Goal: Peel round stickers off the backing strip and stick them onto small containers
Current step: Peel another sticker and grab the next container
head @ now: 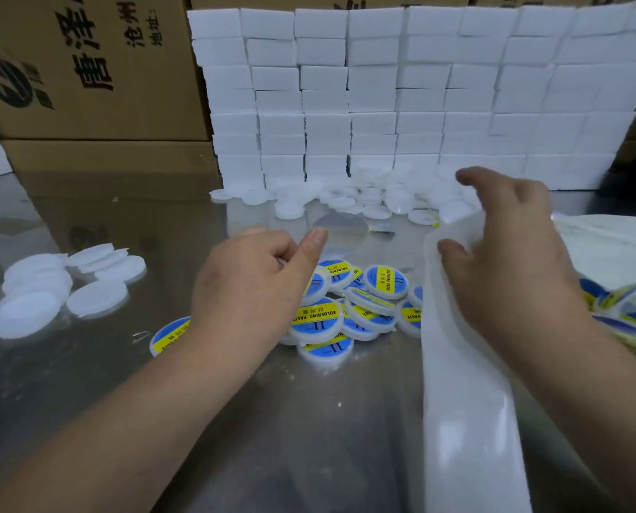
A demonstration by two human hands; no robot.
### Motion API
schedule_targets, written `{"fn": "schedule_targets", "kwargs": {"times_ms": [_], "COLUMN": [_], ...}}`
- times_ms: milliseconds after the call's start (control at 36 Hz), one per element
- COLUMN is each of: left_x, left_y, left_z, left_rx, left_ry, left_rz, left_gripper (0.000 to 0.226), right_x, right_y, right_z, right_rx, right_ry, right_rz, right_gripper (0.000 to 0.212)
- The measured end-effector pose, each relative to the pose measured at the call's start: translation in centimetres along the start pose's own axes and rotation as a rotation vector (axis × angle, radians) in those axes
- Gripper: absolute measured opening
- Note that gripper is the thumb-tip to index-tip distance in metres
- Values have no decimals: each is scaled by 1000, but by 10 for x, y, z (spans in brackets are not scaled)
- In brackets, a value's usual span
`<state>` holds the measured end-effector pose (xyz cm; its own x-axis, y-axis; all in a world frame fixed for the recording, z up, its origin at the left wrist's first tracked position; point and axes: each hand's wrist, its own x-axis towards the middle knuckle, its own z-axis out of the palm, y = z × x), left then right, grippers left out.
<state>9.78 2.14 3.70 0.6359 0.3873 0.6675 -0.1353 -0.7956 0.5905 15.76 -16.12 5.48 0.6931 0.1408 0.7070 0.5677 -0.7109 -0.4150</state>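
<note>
My left hand (250,286) hovers over a pile of labelled small containers (320,320) with blue and yellow round stickers. Its fingers are curled and the thumb is raised. A white sliver shows inside the curl, apparently a small container, mostly hidden. My right hand (509,261) lies on the white backing strip (461,401), thumb against its folded upper edge, fingers spread and relaxed. The strip runs from that hand down to the near edge. More stickers on the strip (620,309) show at the right, partly blurred.
Several blank white containers (368,201) lie heaped at the foot of a wall of stacked white foam blocks (383,94). Plain white discs (61,286) lie at the left on the shiny metal table (309,420). Cardboard boxes (87,68) stand behind at the left.
</note>
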Motion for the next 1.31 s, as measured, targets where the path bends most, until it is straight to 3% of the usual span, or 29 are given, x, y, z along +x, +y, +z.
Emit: {"fn": "schedule_targets", "kwargs": {"times_ms": [139,250,333,389,611,694,806,889,1056,1139,1194,1250,1306], "left_x": [0,-2,-1,-2,-2,-2,0,2,3,4,8,10,9], "left_y": [3,6,6,6,10,11,11,11,5,-3,-5,-5,-5], "left_z": [-3,-4,-4,-4,-5,-5,-5,-4,4,8,7,4,5], "left_rx": [31,65,67,56,53,65,126,123,-32,-115,-284,-452,-597], "left_ry": [20,22,8,-1,-52,-92,-132,-148,-211,-220,-218,-229,-245], "left_rz": [0,36,45,49,131,176,164,119,-67,-74,-170,-266,-314], "left_gripper": [55,52,44,41,34,34,39,43,47,36,23,18,20], "right_x": [-11,-16,-16,-15,-13,-13,-13,-14,-17,-10,-4,-3,-7], "right_y": [-14,-21,-23,-24,-24,-23,-21,-22,-23,-19,-16,-17,-22], "right_z": [7,9,5,2,3,2,5,7,9,5,-1,-5,-4], "right_rx": [213,415,681,770,763,765,752,776,811,837,868,885,865], "right_ry": [-110,-350,-383,-389,-343,-350,-310,-255,-198,-89,-31,-59,-190], "right_rz": [-124,116,272,313,401,403,358,368,357,404,440,428,388], "right_gripper": [35,34,22,28,23,11,25,21,18,25,28,28,25]}}
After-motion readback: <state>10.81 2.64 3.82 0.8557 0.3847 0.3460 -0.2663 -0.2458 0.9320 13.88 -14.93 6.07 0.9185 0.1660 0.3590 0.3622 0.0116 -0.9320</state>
